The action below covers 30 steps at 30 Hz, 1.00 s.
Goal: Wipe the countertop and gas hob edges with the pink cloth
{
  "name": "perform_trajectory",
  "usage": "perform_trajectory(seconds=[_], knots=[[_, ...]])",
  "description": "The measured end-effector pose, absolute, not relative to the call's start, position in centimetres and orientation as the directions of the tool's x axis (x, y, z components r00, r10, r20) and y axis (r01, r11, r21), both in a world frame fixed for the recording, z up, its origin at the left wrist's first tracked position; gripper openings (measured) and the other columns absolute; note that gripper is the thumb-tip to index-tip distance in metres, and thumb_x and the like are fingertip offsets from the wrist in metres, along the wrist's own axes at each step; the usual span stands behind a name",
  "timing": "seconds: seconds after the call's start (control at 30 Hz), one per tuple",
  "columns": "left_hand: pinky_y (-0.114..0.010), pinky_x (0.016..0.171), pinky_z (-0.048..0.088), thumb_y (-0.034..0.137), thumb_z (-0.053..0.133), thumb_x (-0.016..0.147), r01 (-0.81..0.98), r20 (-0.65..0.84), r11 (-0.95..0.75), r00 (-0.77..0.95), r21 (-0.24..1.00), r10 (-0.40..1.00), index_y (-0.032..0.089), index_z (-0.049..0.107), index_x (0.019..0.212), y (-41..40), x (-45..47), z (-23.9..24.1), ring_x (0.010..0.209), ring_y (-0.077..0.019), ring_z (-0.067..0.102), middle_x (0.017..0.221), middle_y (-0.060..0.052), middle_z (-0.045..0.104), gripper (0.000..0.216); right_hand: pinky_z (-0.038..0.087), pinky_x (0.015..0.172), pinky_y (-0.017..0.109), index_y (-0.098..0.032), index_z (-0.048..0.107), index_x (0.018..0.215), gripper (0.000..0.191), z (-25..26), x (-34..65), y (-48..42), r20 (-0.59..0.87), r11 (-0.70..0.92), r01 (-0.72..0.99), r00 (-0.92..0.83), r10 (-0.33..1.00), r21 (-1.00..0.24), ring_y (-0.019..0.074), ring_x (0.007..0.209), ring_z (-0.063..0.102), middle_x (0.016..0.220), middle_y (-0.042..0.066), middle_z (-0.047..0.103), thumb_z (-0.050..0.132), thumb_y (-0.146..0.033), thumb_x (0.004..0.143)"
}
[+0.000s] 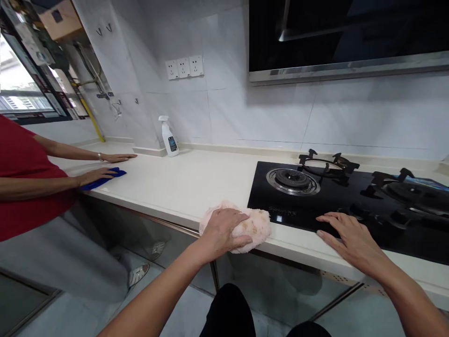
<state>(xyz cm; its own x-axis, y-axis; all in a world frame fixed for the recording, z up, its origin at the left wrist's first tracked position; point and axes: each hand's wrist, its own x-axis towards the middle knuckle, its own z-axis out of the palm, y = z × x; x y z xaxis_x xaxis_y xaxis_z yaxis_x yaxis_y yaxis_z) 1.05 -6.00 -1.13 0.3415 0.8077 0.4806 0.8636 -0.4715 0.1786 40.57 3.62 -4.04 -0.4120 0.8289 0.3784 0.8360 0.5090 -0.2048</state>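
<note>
My left hand (221, 229) is closed over a fluffy pink cloth (255, 225), pressing it on the cream countertop (182, 182) near the front edge, just left of the black glass hob (336, 206). My right hand (347, 234) lies flat with fingers spread on the hob's front edge and holds nothing.
A white spray bottle (169, 136) stands at the back against the tiled wall. Two burners with black pan supports (328, 164) sit on the hob. At the left, a person in a red top rests one hand (117, 157) on the counter and another on a blue cloth (105, 179).
</note>
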Motion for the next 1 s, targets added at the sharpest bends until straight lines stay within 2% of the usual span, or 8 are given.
perform_trajectory(seconds=[0.13, 0.27, 0.47, 0.63, 0.7, 0.83, 0.93, 1.0], knots=[[-0.042, 0.109, 0.041, 0.059, 0.065, 0.091, 0.855, 0.519, -0.481, 0.326, 0.195, 0.790, 0.029, 0.063, 0.131, -6.0, 0.1, -1.7, 0.123, -0.0256, 0.060, 0.127, -0.005, 0.070, 0.051, 0.041, 0.099, 0.053, -0.032, 0.062, 0.127, 0.058, -4.2, 40.6, 3.7, 0.390, 0.517, 0.832, -0.416, 0.822, -0.203, 0.0333, 0.123, 0.051, 0.134, 0.009, 0.057, 0.034, -0.072, 0.095], [-0.041, 0.109, 0.041, 0.056, 0.065, 0.091, 0.891, 0.458, -0.381, 0.240, 0.246, 0.856, 0.028, 0.067, 0.125, -5.8, -2.3, -0.9, 0.123, -0.0260, 0.061, 0.128, -0.003, 0.070, 0.044, 0.041, 0.100, 0.052, -0.032, 0.061, 0.128, 0.056, -4.3, 40.7, 3.7, 0.394, 0.520, 0.831, -0.419, 0.818, -0.195, 0.0324, 0.125, 0.050, 0.134, 0.008, 0.057, 0.035, -0.070, 0.096], [-0.036, 0.091, 0.051, 0.048, 0.057, 0.092, 0.911, 0.324, -0.133, -0.001, 0.391, 0.946, 0.025, 0.069, 0.116, -4.4, -5.6, 2.4, 0.108, -0.0256, 0.067, 0.120, -0.003, 0.072, 0.035, 0.042, 0.100, 0.051, -0.033, 0.061, 0.129, 0.053, -4.6, 40.6, 3.8, 0.410, 0.524, 0.836, -0.426, 0.807, -0.163, 0.0314, 0.124, 0.051, 0.134, 0.008, 0.057, 0.037, -0.068, 0.097], [-0.033, 0.091, 0.052, 0.051, 0.050, 0.094, 0.835, 0.324, -0.060, -0.144, 0.547, 0.935, 0.024, 0.066, 0.120, -1.7, -4.0, 4.7, 0.111, -0.0247, 0.066, 0.123, -0.005, 0.071, 0.041, 0.043, 0.098, 0.052, -0.035, 0.062, 0.127, 0.053, -5.9, 41.0, 4.8, 0.438, 0.521, 0.840, -0.414, 0.798, -0.155, 0.0317, 0.124, 0.053, 0.133, 0.006, 0.059, 0.040, -0.071, 0.095], [-0.037, 0.099, 0.050, 0.054, 0.046, 0.096, 0.857, 0.299, -0.068, -0.103, 0.511, 0.949, 0.025, 0.062, 0.129, -0.5, -2.4, 4.5, 0.121, -0.0264, 0.062, 0.135, -0.006, 0.066, 0.047, 0.044, 0.098, 0.052, -0.036, 0.062, 0.128, 0.053, -6.4, 41.3, 5.2, 0.444, 0.525, 0.837, -0.418, 0.793, -0.151, 0.0315, 0.124, 0.053, 0.133, 0.006, 0.059, 0.042, -0.072, 0.094], [-0.056, 0.116, 0.032, 0.063, 0.042, 0.097, 0.948, 0.189, -0.184, 0.136, 0.260, 0.972, 0.030, 0.050, 0.145, 1.1, 0.7, 2.8, 0.143, -0.0336, 0.040, 0.157, -0.008, 0.045, 0.059, 0.046, 0.097, 0.051, -0.036, 0.060, 0.131, 0.053, -7.0, 41.7, 5.4, 0.459, 0.534, 0.836, -0.427, 0.779, -0.128, 0.0319, 0.125, 0.055, 0.134, 0.006, 0.060, 0.044, -0.070, 0.094], [-0.059, 0.112, 0.034, 0.059, 0.028, 0.103, 0.959, 0.220, -0.223, 0.183, 0.175, 0.958, 0.035, 0.039, 0.153, 2.2, 1.6, 1.8, 0.138, -0.0329, 0.044, 0.154, -0.008, 0.048, 0.057, 0.049, 0.096, 0.052, -0.033, 0.061, 0.132, 0.053, -7.3, 42.2, 5.7, 0.482, 0.564, 0.820, -0.456, 0.748, -0.099, 0.0335, 0.124, 0.056, 0.134, 0.008, 0.061, 0.047, -0.067, 0.094], [-0.057, 0.106, 0.039, 0.056, 0.025, 0.104, 0.968, 0.252, -0.214, 0.176, 0.133, 0.952, 0.035, 0.039, 0.152, 3.5, 1.7, 1.4, 0.128, -0.0324, 0.051, 0.146, -0.008, 0.054, 0.054, 0.052, 0.092, 0.052, -0.033, 0.064, 0.129, 0.051, -7.6, 42.7, 6.1, 0.500, 0.579, 0.811, -0.469, 0.728, -0.082, 0.0349, 0.120, 0.059, 0.133, 0.009, 0.063, 0.049, -0.066, 0.092]])
